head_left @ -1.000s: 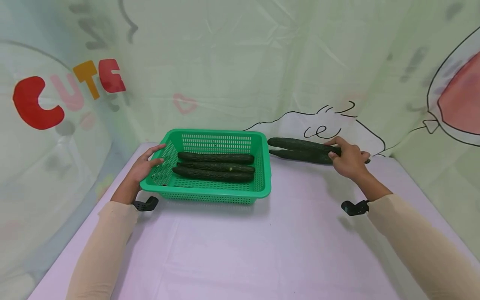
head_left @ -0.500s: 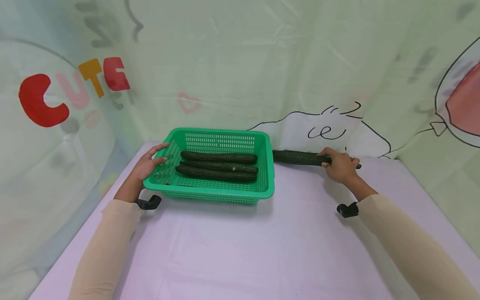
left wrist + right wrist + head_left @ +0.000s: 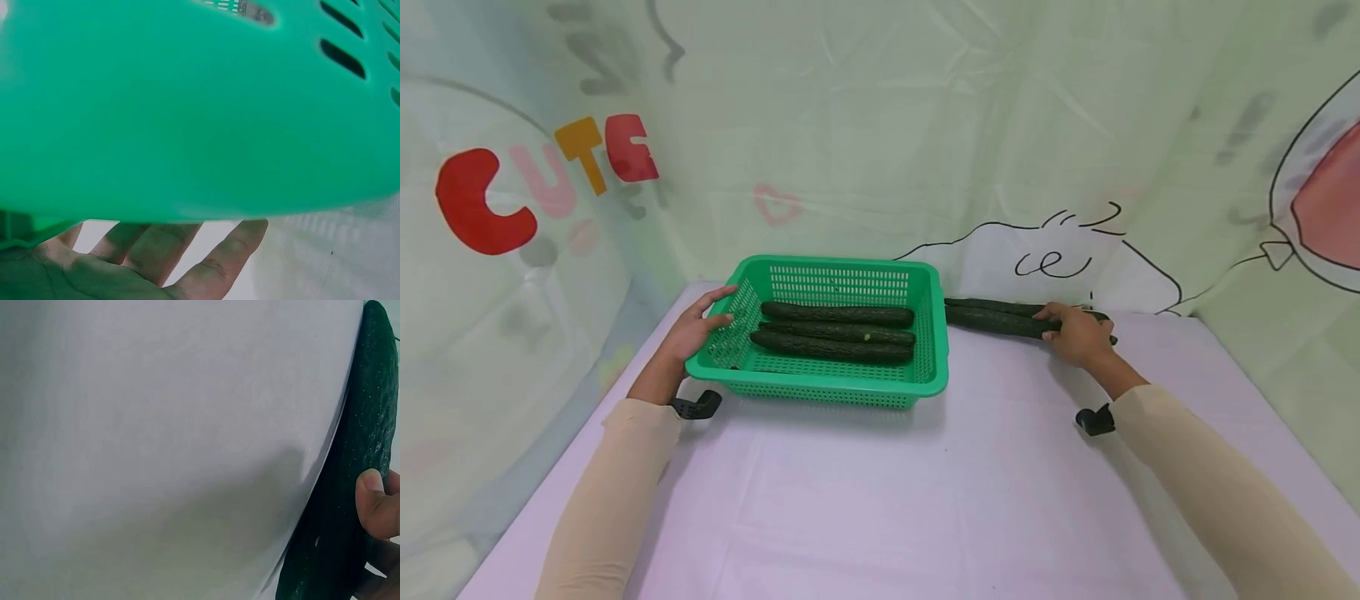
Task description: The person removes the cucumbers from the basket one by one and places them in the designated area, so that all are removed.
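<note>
A green plastic basket [image 3: 838, 385] with slotted walls stands left of centre on the table, and several dark green cucumbers [image 3: 835, 346] lie lengthwise in it. My left hand [image 3: 688, 335] holds the basket's left end, thumb over the rim; in the left wrist view other fingers [image 3: 215, 265] show beneath the basket's edge. To the right of the basket, two more cucumbers lie side by side. My right hand [image 3: 1077, 336] grips the front cucumber [image 3: 992, 321] near its right end. Behind it lies the other cucumber [image 3: 1000, 306], partly hidden. The right wrist view shows the thumb pressed on the cucumber [image 3: 369, 419].
A pale lilac cloth covers the table [image 3: 850, 500]. Close behind the basket and cucumbers rises a printed fabric backdrop [image 3: 880, 150], with more fabric along the left and right sides.
My right hand has come down and slightly towards me with the cucumber, which now lies in front of the other one. My left hand stays on the basket. The head view has shifted slightly.
</note>
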### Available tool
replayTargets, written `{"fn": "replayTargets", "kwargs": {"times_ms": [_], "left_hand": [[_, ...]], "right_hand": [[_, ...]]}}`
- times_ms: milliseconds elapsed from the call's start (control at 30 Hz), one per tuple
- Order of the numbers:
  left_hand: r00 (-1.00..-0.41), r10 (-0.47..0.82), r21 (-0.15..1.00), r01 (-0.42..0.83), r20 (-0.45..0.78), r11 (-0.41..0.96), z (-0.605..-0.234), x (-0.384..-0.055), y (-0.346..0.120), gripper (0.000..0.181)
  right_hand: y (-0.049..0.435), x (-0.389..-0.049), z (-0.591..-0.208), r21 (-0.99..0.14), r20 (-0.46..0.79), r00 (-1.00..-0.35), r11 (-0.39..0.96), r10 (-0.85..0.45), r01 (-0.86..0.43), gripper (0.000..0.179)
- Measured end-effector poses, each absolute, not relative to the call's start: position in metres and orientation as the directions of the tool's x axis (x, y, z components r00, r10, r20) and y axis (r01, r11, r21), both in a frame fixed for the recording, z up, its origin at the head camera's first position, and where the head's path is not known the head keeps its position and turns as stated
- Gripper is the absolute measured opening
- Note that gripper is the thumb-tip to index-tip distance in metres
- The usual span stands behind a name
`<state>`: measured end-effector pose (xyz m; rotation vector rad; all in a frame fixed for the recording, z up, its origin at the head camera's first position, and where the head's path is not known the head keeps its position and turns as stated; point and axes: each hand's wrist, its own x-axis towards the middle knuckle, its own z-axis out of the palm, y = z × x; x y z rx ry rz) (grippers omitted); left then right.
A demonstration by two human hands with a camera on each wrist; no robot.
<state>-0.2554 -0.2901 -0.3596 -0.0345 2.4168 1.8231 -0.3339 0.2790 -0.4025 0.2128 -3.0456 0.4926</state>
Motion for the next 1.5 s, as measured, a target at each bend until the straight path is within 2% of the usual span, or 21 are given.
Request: {"fn": "replayTargets", "kwargs": {"times_ms": [233,633,1133,1333,1500], "left_hand": [[-0.992,0.051,0.958,-0.095,-0.112,0.269,-0.359,-0.255,-0.290,0.060],[-0.992,0.054,0.959,-0.095,-0.113,0.267,-0.361,-0.256,-0.290,0.060],[-0.996,0.036,0.950,-0.071,-0.086,0.304,-0.386,-0.275,-0.304,0.059],[-0.994,0.045,0.957,-0.087,-0.103,0.276,-0.378,-0.270,-0.299,0.059],[-0.994,0.050,0.955,-0.084,-0.102,0.285,-0.362,-0.257,-0.291,0.060]], "right_hand": [[0.279,-0.337,-0.405,-0.288,0.094,-0.988,0.947,-0.123,-0.145,0.032],[0.280,-0.341,-0.403,-0.267,0.057,-0.987,0.950,-0.153,-0.163,0.031],[0.275,-0.338,-0.397,-0.181,0.087,-0.986,0.971,-0.142,-0.156,0.028],[0.263,-0.333,-0.397,-0.175,0.164,-0.974,0.967,-0.159,-0.187,0.031],[0.227,-0.315,-0.382,-0.291,0.316,-0.929,0.911,-0.195,-0.291,0.028]]}}
